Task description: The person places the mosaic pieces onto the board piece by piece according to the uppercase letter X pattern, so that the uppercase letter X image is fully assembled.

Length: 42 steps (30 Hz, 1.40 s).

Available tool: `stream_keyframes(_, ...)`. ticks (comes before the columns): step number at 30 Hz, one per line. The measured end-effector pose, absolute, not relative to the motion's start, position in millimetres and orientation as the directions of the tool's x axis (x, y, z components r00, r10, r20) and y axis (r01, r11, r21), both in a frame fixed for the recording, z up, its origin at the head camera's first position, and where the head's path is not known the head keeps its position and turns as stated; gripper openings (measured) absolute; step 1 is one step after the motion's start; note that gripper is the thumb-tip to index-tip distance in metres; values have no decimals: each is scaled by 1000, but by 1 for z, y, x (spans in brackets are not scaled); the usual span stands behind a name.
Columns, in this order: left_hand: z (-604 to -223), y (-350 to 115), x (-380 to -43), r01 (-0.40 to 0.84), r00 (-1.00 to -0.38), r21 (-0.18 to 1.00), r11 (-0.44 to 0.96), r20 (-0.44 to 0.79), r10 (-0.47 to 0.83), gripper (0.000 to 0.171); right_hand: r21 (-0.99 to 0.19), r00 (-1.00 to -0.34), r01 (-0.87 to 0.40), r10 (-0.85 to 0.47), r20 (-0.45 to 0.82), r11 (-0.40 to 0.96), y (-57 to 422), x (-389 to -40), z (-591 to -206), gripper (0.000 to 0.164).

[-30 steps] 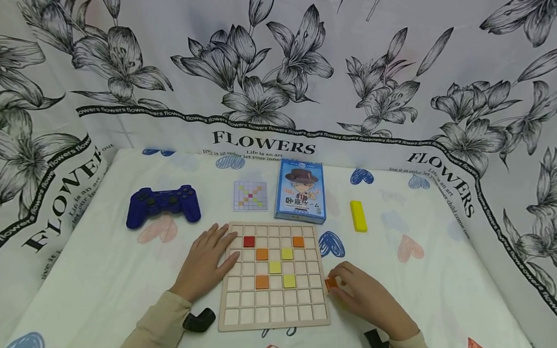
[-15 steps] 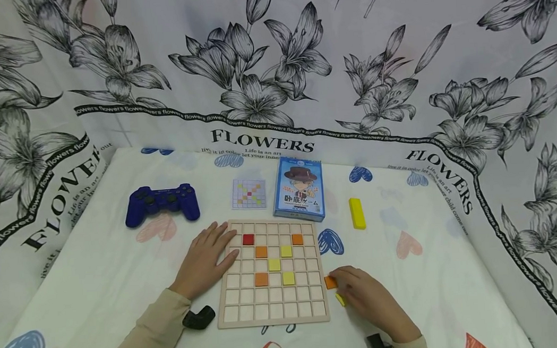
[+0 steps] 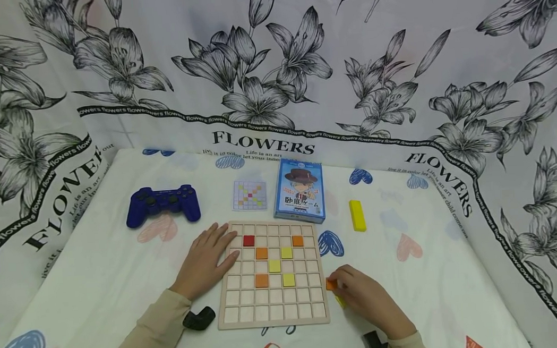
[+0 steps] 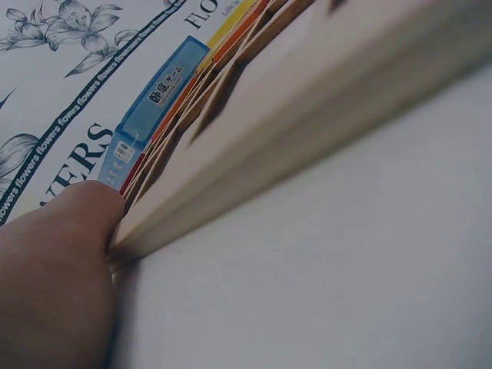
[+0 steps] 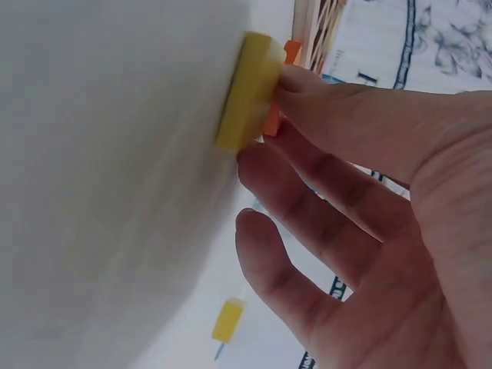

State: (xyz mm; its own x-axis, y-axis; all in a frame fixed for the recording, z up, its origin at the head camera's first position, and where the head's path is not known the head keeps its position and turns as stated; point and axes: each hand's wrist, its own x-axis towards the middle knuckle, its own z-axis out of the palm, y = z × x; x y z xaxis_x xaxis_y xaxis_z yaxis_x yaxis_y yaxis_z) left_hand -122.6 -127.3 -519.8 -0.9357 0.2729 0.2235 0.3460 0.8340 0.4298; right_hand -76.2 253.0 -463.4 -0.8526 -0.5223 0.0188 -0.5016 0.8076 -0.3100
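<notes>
A square wooden grid board point(image 3: 275, 313) lies on the cloth, with one red tile point(image 3: 249, 240), several orange tiles point(image 3: 262, 280) and several yellow tiles point(image 3: 274, 266) in its cells. My left hand point(image 3: 206, 261) rests on the board's left edge, fingers spread. In the left wrist view its thumb point(image 4: 88, 207) lies at the board's edge. Just right of the board, my right hand point(image 3: 364, 296) pinches a loose orange tile point(image 3: 331, 284) between thumb and fingers. A yellow tile point(image 5: 247, 92) stands nearest the camera beside the thumb, partly under the hand in the head view.
Beyond the board are a printed pattern card point(image 3: 249, 195), a blue game box point(image 3: 298, 191) and a dark blue game controller point(image 3: 163, 205). A yellow block point(image 3: 357, 215) lies to the right. A flower-printed curtain point(image 3: 252, 53) hangs at the back.
Half a second ago my right fingers lay back from the orange tile, with it and the yellow one more exposed; now they close on the orange tile. My left hand has stayed put.
</notes>
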Motion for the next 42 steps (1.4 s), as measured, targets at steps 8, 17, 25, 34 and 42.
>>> stream_keyframes(8,-522,-128,-122,347,-934,430,834,234,268,56,-317,-838,-525,-544,31,790,245,-82,-454,30)
stream_keyframes(17,-524,-129,-119,350,-933,433,831,243,266,54,-283,-710,-686,-701,59,671,196,-93,-447,22)
stream_keyframes(25,-524,-127,-122,369,-925,417,831,257,281,55,-260,-599,-778,-800,34,572,151,-99,-442,20)
stream_keyframes(34,-519,-127,-122,369,-926,422,828,241,290,56,-234,-499,-848,-866,46,476,121,-96,-443,19)
stream_keyframes(42,-520,-129,-122,363,-928,429,827,244,281,56,-184,-462,-872,-887,-2,454,103,-96,-445,22)
